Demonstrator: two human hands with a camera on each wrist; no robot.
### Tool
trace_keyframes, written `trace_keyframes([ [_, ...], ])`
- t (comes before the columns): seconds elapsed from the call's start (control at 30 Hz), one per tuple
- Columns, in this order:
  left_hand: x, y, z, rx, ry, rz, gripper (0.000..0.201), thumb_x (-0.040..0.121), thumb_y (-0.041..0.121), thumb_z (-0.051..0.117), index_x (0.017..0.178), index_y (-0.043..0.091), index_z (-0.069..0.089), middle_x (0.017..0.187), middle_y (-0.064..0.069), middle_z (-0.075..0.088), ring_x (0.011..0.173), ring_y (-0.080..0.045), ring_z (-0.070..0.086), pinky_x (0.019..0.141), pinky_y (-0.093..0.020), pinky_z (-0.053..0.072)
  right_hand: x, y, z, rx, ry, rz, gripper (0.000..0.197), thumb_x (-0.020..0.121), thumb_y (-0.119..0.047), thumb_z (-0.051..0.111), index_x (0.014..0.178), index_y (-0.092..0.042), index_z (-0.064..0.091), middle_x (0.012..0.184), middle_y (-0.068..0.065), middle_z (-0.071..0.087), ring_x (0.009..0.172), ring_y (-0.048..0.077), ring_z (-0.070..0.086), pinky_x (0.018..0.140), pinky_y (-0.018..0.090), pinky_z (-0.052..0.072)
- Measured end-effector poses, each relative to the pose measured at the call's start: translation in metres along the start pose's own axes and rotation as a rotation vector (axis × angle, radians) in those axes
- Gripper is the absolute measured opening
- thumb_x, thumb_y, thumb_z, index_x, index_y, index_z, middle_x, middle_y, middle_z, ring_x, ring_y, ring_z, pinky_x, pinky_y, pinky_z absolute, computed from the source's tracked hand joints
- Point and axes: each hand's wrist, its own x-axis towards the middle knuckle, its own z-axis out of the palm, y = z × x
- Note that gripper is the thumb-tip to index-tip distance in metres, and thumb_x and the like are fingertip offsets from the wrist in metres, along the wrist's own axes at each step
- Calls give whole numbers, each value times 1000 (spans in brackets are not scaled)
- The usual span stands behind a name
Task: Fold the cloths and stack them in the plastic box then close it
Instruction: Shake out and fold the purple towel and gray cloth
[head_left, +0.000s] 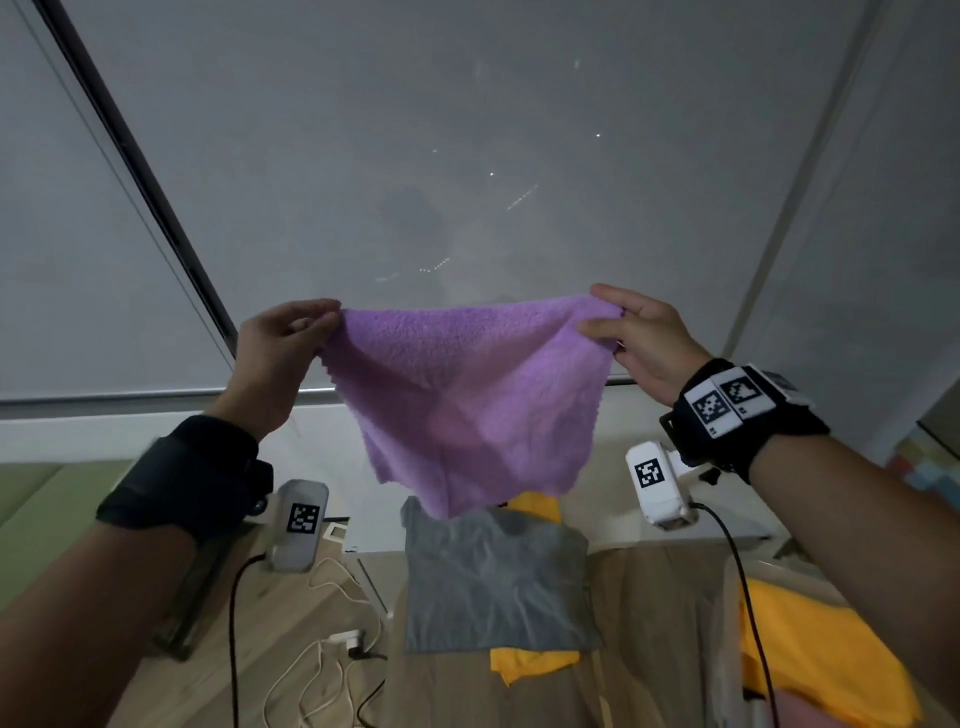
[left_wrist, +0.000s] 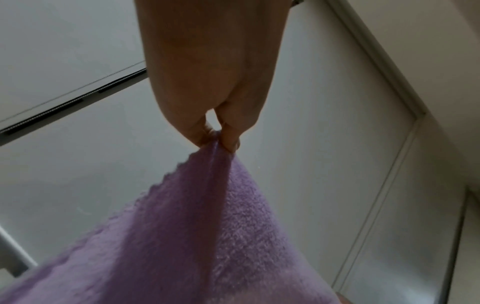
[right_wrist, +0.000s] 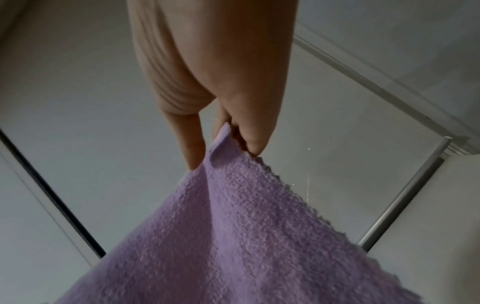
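A fluffy purple cloth (head_left: 467, 395) hangs spread in the air in front of a grey window blind. My left hand (head_left: 296, 325) pinches its upper left corner. My right hand (head_left: 618, 325) pinches the upper right corner. The left wrist view shows thumb and finger of my left hand (left_wrist: 221, 139) squeezing the purple cloth (left_wrist: 194, 236). In the right wrist view my right hand (right_wrist: 223, 148) nips a folded tip of the cloth (right_wrist: 233, 236). Below lie a grey cloth (head_left: 493, 582) over a yellow cloth (head_left: 530, 665), and another yellow cloth (head_left: 810, 649) at the right. No plastic box is in view.
White cables and a charger (head_left: 337, 639) lie on the wooden floor (head_left: 208, 675) at lower left. A dark window frame bar (head_left: 140, 161) runs diagonally at the left. A green surface (head_left: 31, 509) sits at the far left.
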Motion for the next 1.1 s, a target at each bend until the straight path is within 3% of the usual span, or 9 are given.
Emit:
trace_keyframes([
  [0.07,4,2,2,-37,0,-20,27,85,5,72,111,11,71,88,3,72,82,-8,63,72,-13,50,-1,1,3,-80,-1,-56,71,71,13,76,135,-7,56,132,9,61,118,20,61,98,32,52],
  [0.13,6,6,4,-56,-12,-13,40,79,0,75,118,8,67,99,-3,71,86,-9,65,79,-14,50,-2,-3,4,-176,18,-133,68,72,14,75,134,-10,58,131,6,61,118,16,60,92,26,55],
  [0.2,7,10,6,27,12,54,49,75,-2,78,121,8,66,104,-1,70,83,-4,65,77,-11,50,-3,-9,5,-272,32,-214,62,76,13,72,131,-13,60,127,1,63,112,9,62,86,19,55],
  [0.37,7,10,-3,140,112,168,49,72,6,83,119,9,67,98,0,71,75,-4,63,76,-15,54,-1,-12,-4,-439,98,-340,47,77,3,77,117,-20,70,113,-5,70,104,8,67,92,29,56],
  [0.6,-4,-2,-10,365,94,273,23,82,18,77,105,19,74,89,3,73,73,-6,64,67,-12,49,-6,-1,-14,-592,120,-359,38,81,-6,77,118,-15,71,111,-2,70,99,8,67,93,24,54],
  [0.77,-6,-18,-20,542,107,318,19,86,30,73,103,24,75,85,-3,70,69,-16,62,63,-29,51,-13,10,-14,-646,96,-356,25,83,-12,77,107,-17,75,99,-6,73,86,2,67,85,17,54],
  [0.9,-14,-21,-23,596,57,352,17,87,29,71,100,19,76,89,-2,71,80,-14,65,67,-14,43,-19,17,-16,-607,98,-290,16,81,-15,78,95,-21,78,87,-10,74,81,4,69,81,22,56],
  [0.97,-19,-22,-24,627,-4,317,12,88,27,69,97,20,75,89,1,71,82,-12,65,69,-17,44,-23,19,-17,-585,65,-223,13,78,-14,78,89,-21,78,86,-7,74,83,10,70,78,27,58],
  [1.1,-29,-24,-31,559,-215,18,6,94,16,63,97,12,64,82,-6,65,77,-20,60,74,-32,50,-27,24,-23,-728,-14,-135,1,72,-18,73,73,-17,73,81,-5,70,78,12,63,76,34,53],
])
